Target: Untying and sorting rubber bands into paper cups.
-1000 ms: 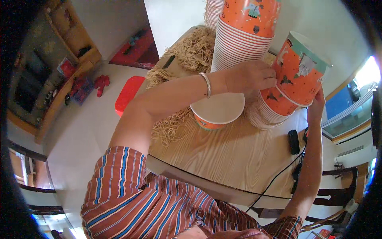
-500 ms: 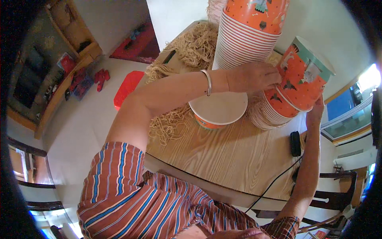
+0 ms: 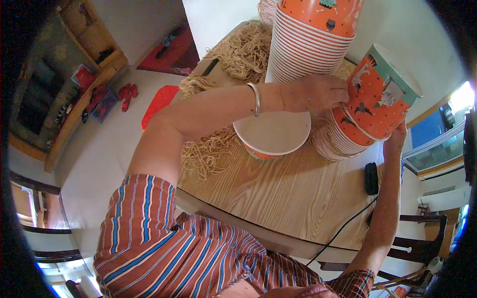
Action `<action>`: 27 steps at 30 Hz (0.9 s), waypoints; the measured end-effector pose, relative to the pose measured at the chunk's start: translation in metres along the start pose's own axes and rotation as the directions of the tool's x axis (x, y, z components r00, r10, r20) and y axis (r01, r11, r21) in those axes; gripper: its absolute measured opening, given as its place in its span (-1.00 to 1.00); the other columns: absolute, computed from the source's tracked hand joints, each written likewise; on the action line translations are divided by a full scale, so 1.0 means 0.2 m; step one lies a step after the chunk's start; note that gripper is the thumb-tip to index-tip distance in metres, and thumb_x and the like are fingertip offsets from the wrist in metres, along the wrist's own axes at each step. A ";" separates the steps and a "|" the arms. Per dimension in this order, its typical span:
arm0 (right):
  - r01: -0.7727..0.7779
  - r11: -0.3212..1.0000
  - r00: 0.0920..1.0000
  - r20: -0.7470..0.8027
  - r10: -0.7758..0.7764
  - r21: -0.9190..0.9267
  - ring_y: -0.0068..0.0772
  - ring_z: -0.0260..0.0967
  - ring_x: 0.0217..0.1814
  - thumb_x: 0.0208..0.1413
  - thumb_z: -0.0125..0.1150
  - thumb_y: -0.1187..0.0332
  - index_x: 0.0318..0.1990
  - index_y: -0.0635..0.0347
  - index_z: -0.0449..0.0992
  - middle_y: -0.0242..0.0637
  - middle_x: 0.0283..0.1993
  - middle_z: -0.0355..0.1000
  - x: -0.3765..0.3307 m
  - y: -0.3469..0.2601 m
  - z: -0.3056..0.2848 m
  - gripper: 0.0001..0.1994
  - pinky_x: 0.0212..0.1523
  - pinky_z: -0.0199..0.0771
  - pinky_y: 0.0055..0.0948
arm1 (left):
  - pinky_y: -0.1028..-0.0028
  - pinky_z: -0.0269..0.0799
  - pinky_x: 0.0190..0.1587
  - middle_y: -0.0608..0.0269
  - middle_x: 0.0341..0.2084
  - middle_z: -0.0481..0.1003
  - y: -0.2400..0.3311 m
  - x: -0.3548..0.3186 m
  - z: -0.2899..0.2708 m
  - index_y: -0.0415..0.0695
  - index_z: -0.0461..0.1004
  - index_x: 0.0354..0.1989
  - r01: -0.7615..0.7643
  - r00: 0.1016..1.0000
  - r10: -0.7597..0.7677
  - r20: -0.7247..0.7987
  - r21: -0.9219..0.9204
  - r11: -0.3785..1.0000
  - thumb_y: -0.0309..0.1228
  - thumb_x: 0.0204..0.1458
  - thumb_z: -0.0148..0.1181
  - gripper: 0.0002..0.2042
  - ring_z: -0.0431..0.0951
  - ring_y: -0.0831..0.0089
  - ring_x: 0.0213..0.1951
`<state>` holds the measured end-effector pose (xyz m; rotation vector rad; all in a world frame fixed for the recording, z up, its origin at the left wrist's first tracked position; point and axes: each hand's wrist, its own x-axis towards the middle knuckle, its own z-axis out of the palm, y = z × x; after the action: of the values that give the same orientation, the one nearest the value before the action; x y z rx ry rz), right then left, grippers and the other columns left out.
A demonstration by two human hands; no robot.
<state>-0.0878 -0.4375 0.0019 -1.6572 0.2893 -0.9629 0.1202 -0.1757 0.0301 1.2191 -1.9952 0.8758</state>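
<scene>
Bucket (image 3: 377,99), orange with a green band, sits mouth-down at the right of the desk (image 3: 268,193), atop a short nested stack of similar buckets (image 3: 343,144). Little has changed over the last second: both hands stay at this bucket, but a beige strand (image 3: 357,127) by its lower rim now shows more plainly. That suggests handling at the rim is still under way.

The left hand (image 3: 320,94) has its fingers bent and drawn together against the rim's left side; the strand runs from beside the fingertips, though I cannot tell whether they pinch it. The right hand (image 3: 396,136) reaches around the bucket's right side, mostly hidden, so its grip cannot be told.

Below the left forearm, an upright bucket (image 3: 273,134) shows its white inside. Farther off rises a tall nested stack (image 3: 308,57), mouth-down, with a heap of beige cord (image 3: 243,52) to its left and loose strands (image 3: 206,159) nearer. A black object (image 3: 371,179) and a cable (image 3: 338,233) lie at the near right.

The print on the bucket is bats and pale figures; no brand, label or lettering can be read.
</scene>
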 end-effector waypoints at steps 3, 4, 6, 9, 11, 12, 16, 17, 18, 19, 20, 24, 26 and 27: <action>0.002 0.999 1.000 -0.020 -0.003 -0.048 -0.54 0.35 -0.04 0.17 0.08 0.37 -0.06 0.19 0.42 -0.39 -0.08 0.44 0.00 0.02 -0.04 -0.79 0.01 0.35 -0.47 | 0.36 0.54 -0.25 0.17 -0.31 0.42 0.00 0.02 -0.02 -0.11 0.39 -0.30 -0.052 0.999 0.052 0.015 -0.019 0.998 -0.43 -0.08 0.11 -0.85 0.51 0.21 -0.23; 0.008 0.999 1.000 0.020 -0.007 -0.034 -0.53 0.36 -0.04 0.17 0.08 0.37 -0.04 0.19 0.41 -0.38 -0.07 0.43 -0.01 0.02 -0.05 -0.77 0.01 0.35 -0.47 | 0.36 0.54 -0.25 0.17 -0.31 0.42 0.01 0.02 -0.03 -0.11 0.39 -0.30 -0.052 0.999 0.052 0.016 -0.021 0.998 -0.43 -0.08 0.11 -0.85 0.51 0.21 -0.23; 0.012 1.000 0.998 0.060 -0.011 -0.017 -0.52 0.36 -0.04 0.16 0.09 0.37 -0.03 0.19 0.41 -0.37 -0.06 0.43 -0.01 0.03 -0.06 -0.76 0.01 0.36 -0.47 | 0.35 0.55 -0.27 0.14 -0.32 0.41 0.01 0.02 -0.05 -0.13 0.38 -0.30 -0.075 0.994 0.081 0.071 -0.091 0.993 -0.45 -0.07 0.08 -0.85 0.51 0.20 -0.27; 0.012 1.000 0.999 0.053 -0.011 -0.016 -0.51 0.36 -0.03 0.16 0.09 0.39 -0.01 0.20 0.40 -0.36 -0.06 0.43 -0.02 0.04 -0.05 -0.75 0.00 0.37 -0.46 | 0.32 0.47 -0.19 0.11 -0.34 0.37 0.03 0.01 -0.06 -0.21 0.35 -0.36 -0.084 0.990 0.093 0.103 -0.088 0.993 -0.48 -0.12 0.02 -0.86 0.47 0.17 -0.26; -0.023 1.000 0.998 0.063 0.024 -0.006 -0.51 0.36 -0.04 0.15 0.09 0.39 0.00 0.22 0.40 -0.36 -0.05 0.43 -0.03 0.06 -0.07 -0.74 -0.01 0.37 -0.46 | 0.33 0.47 -0.20 0.11 -0.34 0.37 0.05 0.01 -0.06 -0.20 0.35 -0.36 -0.086 0.990 0.095 0.102 -0.091 0.992 -0.48 -0.12 0.02 -0.87 0.47 0.18 -0.27; -0.024 1.000 0.998 0.062 0.025 -0.006 -0.51 0.36 -0.04 0.15 0.09 0.39 0.00 0.22 0.40 -0.36 -0.05 0.43 -0.03 0.06 -0.07 -0.74 -0.01 0.37 -0.46 | 0.34 0.47 -0.20 0.12 -0.34 0.36 0.05 0.01 -0.06 -0.20 0.34 -0.36 -0.088 0.990 0.098 0.100 -0.094 0.992 -0.48 -0.12 0.02 -0.87 0.47 0.19 -0.28; -0.043 0.999 0.998 0.050 0.043 -0.006 -0.51 0.36 -0.05 0.15 0.10 0.38 -0.01 0.23 0.41 -0.36 -0.05 0.44 -0.02 0.10 -0.10 -0.73 -0.02 0.36 -0.46 | 0.35 0.48 -0.21 0.13 -0.33 0.36 0.04 0.01 -0.06 -0.18 0.33 -0.38 -0.130 0.985 0.134 0.105 -0.041 0.991 -0.47 -0.13 0.03 -0.87 0.46 0.21 -0.28; -0.037 0.998 0.997 0.063 0.040 -0.058 -0.52 0.35 -0.06 0.16 0.09 0.36 -0.01 0.23 0.42 -0.37 -0.06 0.44 -0.02 0.11 -0.12 -0.73 -0.03 0.36 -0.47 | 0.36 0.48 -0.21 0.14 -0.34 0.36 0.04 0.01 -0.05 -0.18 0.33 -0.38 -0.145 0.984 0.148 0.096 -0.034 0.989 -0.47 -0.13 0.04 -0.88 0.46 0.22 -0.27; -0.038 0.998 0.997 0.063 0.042 -0.057 -0.52 0.35 -0.06 0.16 0.09 0.36 -0.01 0.23 0.42 -0.37 -0.06 0.44 -0.01 0.11 -0.12 -0.73 -0.03 0.36 -0.47 | 0.36 0.48 -0.21 0.14 -0.34 0.36 0.05 0.01 -0.06 -0.17 0.33 -0.39 -0.160 0.983 0.162 0.087 -0.027 0.987 -0.46 -0.14 0.04 -0.88 0.47 0.23 -0.26; -0.026 0.992 0.997 0.071 0.035 -0.121 -0.52 0.35 -0.07 0.17 0.08 0.34 -0.03 0.24 0.43 -0.37 -0.08 0.45 -0.01 0.12 -0.13 -0.74 -0.04 0.36 -0.46 | 0.36 0.48 -0.21 0.14 -0.34 0.36 0.05 0.01 -0.06 -0.17 0.33 -0.39 -0.159 0.983 0.161 0.089 -0.027 0.987 -0.46 -0.14 0.04 -0.88 0.47 0.23 -0.26; -0.013 0.983 0.996 0.080 0.028 -0.183 -0.53 0.35 -0.08 0.18 0.07 0.31 -0.04 0.25 0.44 -0.37 -0.10 0.46 0.00 0.12 -0.14 -0.74 -0.04 0.36 -0.46 | 0.37 0.48 -0.21 0.15 -0.33 0.36 0.05 0.01 -0.07 -0.17 0.33 -0.39 -0.149 0.982 0.152 0.107 -0.038 0.988 -0.47 -0.14 0.05 -0.87 0.47 0.24 -0.26; 0.021 0.960 0.995 0.100 0.007 -0.280 -0.54 0.34 -0.11 0.20 0.05 0.26 -0.07 0.26 0.45 -0.37 -0.13 0.47 0.02 0.15 -0.19 -0.72 -0.06 0.36 -0.45 | 0.37 0.48 -0.20 0.16 -0.33 0.36 0.06 0.02 -0.07 -0.18 0.34 -0.36 -0.138 0.982 0.145 0.122 -0.062 0.988 -0.47 -0.15 0.06 -0.85 0.46 0.25 -0.25; -0.015 0.975 0.989 0.138 0.047 -0.224 -0.53 0.35 -0.10 0.21 0.05 0.23 -0.08 0.27 0.46 -0.37 -0.13 0.46 0.03 0.15 -0.20 -0.71 -0.06 0.37 -0.44 | 0.36 0.48 -0.19 0.16 -0.32 0.36 0.06 0.02 -0.07 -0.18 0.34 -0.36 -0.140 0.979 0.146 0.139 -0.050 0.989 -0.48 -0.16 0.06 -0.84 0.46 0.24 -0.24; -0.014 0.975 0.989 0.139 0.046 -0.222 -0.53 0.35 -0.10 0.21 0.05 0.23 -0.08 0.27 0.46 -0.37 -0.13 0.46 0.03 0.14 -0.19 -0.71 -0.06 0.37 -0.44 | 0.36 0.47 -0.18 0.15 -0.32 0.36 0.06 0.01 -0.08 -0.18 0.34 -0.35 -0.141 0.977 0.145 0.156 -0.034 0.989 -0.48 -0.16 0.07 -0.84 0.46 0.24 -0.24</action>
<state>-0.1026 -0.4769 -0.0206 -1.9095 0.3327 -0.8064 0.1105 -0.1608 0.0386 1.1758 -2.2371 0.8450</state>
